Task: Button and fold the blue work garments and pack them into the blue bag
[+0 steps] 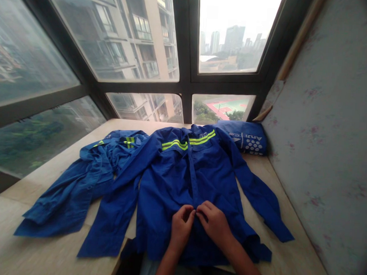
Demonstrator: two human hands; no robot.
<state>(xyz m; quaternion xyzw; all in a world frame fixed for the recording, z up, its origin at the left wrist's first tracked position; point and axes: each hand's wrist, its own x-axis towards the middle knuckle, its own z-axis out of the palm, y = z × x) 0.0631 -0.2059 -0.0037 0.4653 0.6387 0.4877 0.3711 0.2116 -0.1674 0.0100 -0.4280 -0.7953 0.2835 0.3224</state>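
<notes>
A blue work jacket (166,177) with yellow-green stripes across its chest lies spread out face up, collar toward the windows and sleeves out to both sides. Low on its front placket, my left hand (182,222) pinches the cloth between thumb and fingers. My right hand (212,220) pinches the same placket just beside it, and the fingertips of both hands nearly meet. Whatever small part sits between the fingertips is hidden. Above the hands, the front edges lie together up to the chest.
Left of the jacket lies a second, crumpled blue garment (78,189) with similar stripes. A rolled blue bundle with white print (253,136) rests at the back right. The pale sill (12,219) is bounded by dark-framed windows (187,40) and a flowered wall (329,140).
</notes>
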